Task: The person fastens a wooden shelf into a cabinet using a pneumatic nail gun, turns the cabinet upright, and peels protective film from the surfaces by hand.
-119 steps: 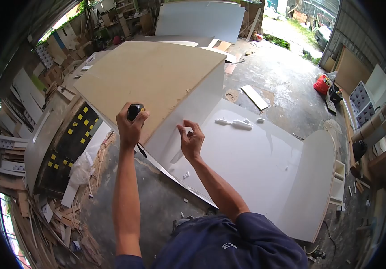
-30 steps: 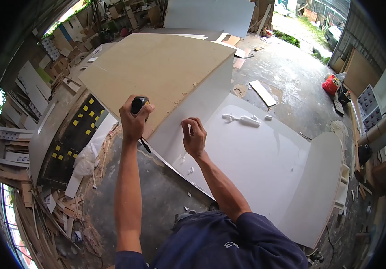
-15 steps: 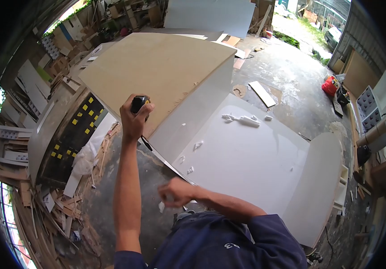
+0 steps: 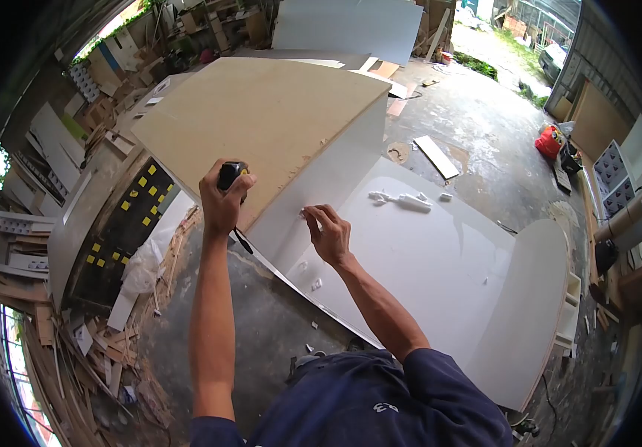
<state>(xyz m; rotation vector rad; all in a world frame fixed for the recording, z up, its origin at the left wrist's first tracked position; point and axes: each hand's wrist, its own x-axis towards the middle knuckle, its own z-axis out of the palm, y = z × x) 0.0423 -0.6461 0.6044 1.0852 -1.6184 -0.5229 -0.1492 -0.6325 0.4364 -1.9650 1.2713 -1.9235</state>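
My left hand (image 4: 224,195) is wrapped around a black and yellow tape measure (image 4: 232,174), with a dark strap hanging below it. It is held over the near corner of the box's tan top panel (image 4: 261,112). On the white side panel (image 4: 328,175), my right hand (image 4: 328,235) has its fingers pinched together at a small white scrap (image 4: 303,213). The hand partly hides the scrap. Below spreads a broad white panel (image 4: 410,276), with a curved white end piece (image 4: 526,320) at its right. Crumpled white bits (image 4: 316,284) lie near its left edge.
A white tube-like piece (image 4: 413,202) rests on the white panel. Wood offcuts (image 4: 112,343) are heaped on the left, near a dark board with yellow squares (image 4: 131,208). A white board (image 4: 436,156) lies on the concrete floor. A red bag (image 4: 548,141) sits at the right.
My right hand has moved up and forward, from near my body to the white side panel, its fingers now pinching at the scrap. My left hand stays in place with the tape measure.
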